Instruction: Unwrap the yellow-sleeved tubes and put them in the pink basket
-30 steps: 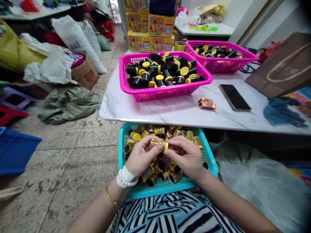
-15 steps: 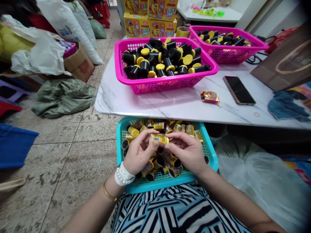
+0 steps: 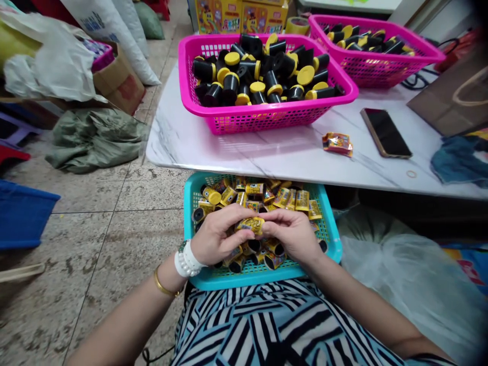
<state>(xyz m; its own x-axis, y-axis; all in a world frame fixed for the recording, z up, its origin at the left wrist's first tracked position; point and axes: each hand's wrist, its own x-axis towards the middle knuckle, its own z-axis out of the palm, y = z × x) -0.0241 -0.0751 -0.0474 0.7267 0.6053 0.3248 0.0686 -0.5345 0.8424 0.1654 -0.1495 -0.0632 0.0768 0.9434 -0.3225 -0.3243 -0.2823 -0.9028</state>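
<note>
Between my two hands is a small cylindrical cup (image 3: 250,225) in a printed yellow label, lying sideways. My left hand (image 3: 221,234) wraps its left end, thumb below and fingers over the top. At the other end, the fingertips of my right hand (image 3: 292,233) pinch it. Both hands are over a teal basket (image 3: 188,216) on my lap. Many similar yellow-labelled cups (image 3: 282,197) fill the basket, some showing dark open ends. My fingers hide part of the held cup.
On the marble-look table (image 3: 171,142) stand a pink basket (image 3: 267,119) of black cups with yellow lids and a second pink basket (image 3: 385,66). A small packet (image 3: 337,144), a phone (image 3: 386,133) and a blue cloth (image 3: 457,158) lie on the right. Yellow boxes (image 3: 265,18) stand behind.
The held cup has turned so a different side of its label faces up. My left thumb and right fingers have shifted on it. The view has tipped slightly downward.
</note>
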